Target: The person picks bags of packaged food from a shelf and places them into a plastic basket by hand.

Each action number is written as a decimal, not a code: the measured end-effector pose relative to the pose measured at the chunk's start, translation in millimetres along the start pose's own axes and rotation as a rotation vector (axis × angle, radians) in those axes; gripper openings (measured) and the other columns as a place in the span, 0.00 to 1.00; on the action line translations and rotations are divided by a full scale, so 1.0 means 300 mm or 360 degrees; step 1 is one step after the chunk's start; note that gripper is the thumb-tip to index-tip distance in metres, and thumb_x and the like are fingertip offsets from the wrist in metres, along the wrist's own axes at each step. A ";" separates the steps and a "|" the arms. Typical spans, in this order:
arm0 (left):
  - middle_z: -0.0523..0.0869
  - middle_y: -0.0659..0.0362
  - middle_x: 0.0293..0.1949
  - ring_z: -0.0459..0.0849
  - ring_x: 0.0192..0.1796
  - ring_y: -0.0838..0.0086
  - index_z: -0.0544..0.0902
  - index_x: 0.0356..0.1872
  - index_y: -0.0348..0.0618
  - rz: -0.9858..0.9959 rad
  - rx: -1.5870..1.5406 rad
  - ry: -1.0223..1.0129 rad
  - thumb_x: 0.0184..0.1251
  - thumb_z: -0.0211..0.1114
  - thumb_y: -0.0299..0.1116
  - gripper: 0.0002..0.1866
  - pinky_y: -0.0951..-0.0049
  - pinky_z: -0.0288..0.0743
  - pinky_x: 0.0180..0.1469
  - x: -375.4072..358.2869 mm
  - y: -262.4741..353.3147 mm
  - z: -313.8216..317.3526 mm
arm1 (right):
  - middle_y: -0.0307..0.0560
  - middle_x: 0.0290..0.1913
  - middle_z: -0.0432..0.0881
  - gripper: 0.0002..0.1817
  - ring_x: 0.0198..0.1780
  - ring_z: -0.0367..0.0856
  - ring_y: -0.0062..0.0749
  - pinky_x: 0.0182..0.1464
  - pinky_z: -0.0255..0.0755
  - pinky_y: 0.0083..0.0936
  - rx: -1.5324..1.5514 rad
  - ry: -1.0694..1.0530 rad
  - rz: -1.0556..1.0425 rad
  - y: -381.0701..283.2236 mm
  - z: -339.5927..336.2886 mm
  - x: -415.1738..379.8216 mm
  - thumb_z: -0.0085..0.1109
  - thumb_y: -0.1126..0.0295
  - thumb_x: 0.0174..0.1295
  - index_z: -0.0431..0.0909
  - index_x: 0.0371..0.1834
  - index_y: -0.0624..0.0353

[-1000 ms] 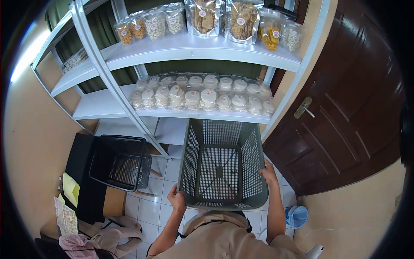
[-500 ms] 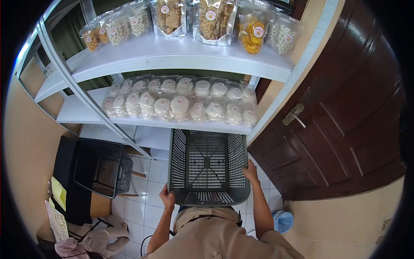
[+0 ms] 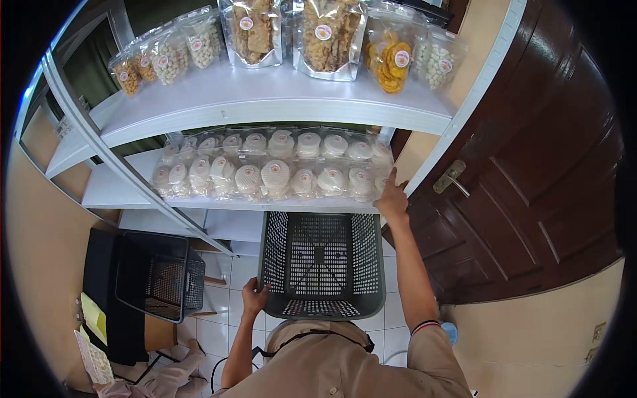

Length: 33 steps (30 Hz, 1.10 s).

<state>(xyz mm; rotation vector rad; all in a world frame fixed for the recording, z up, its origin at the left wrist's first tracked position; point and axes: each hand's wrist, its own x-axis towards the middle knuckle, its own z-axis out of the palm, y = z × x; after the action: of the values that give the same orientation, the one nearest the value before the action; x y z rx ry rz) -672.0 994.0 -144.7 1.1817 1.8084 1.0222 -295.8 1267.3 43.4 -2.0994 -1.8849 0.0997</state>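
A dark green plastic basket (image 3: 318, 302) with perforated sides is in front of my body, below the shelf, with nothing inside it. My left hand (image 3: 254, 296) grips its left rim near the front corner. My right hand (image 3: 393, 201) is raised to the right end of the middle shelf, index finger stretched upward beside the last clear bag of round white crackers (image 3: 381, 184). Two rows of such bags, each with a round label, fill that shelf (image 3: 285, 204).
Snack pouches (image 3: 325, 40) stand on the upper shelf (image 3: 265, 99). A black basket (image 3: 156, 275) is at left, near a seated person's legs (image 3: 176, 371). On the right are a brown door (image 3: 524, 166) with a metal handle (image 3: 452, 179) and a blue bin (image 3: 449, 331).
My right hand has let go of the basket's right rim and moved up to the bags at the shelf's right end. My left hand still holds the basket.
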 end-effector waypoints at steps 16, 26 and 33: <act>0.83 0.45 0.51 0.80 0.57 0.54 0.82 0.46 0.37 0.0811 0.0131 0.0294 0.61 0.72 0.27 0.14 0.58 0.74 0.59 0.048 0.497 0.175 | 0.75 0.50 0.79 0.26 0.53 0.80 0.68 0.55 0.73 0.52 0.0552 0.0217 -0.0047 -0.027 -0.038 -0.140 0.59 0.72 0.68 0.70 0.69 0.60; 0.76 0.51 0.65 0.79 0.61 0.68 0.64 0.72 0.39 0.0063 -0.1647 -0.0851 0.75 0.63 0.37 0.29 0.70 0.78 0.57 0.087 0.785 0.358 | 0.63 0.53 0.85 0.24 0.48 0.88 0.41 0.46 0.81 0.35 0.1289 0.0381 -0.0428 -0.175 -0.063 -0.578 0.58 0.71 0.72 0.71 0.69 0.64; 0.86 0.57 0.48 0.85 0.48 0.72 0.77 0.60 0.32 -0.0357 -0.1404 -0.0966 0.77 0.61 0.33 0.18 0.73 0.81 0.51 0.053 0.568 0.356 | 0.69 0.64 0.75 0.20 0.63 0.78 0.62 0.61 0.75 0.39 0.1302 0.0078 -0.0427 -0.104 0.089 -0.832 0.54 0.73 0.73 0.76 0.67 0.59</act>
<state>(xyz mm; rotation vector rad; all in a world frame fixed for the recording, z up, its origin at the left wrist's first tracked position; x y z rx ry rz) -521.9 1077.0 -38.4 0.6082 0.8242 1.0117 -364.6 1030.4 -12.5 -1.2806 -1.6695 0.6293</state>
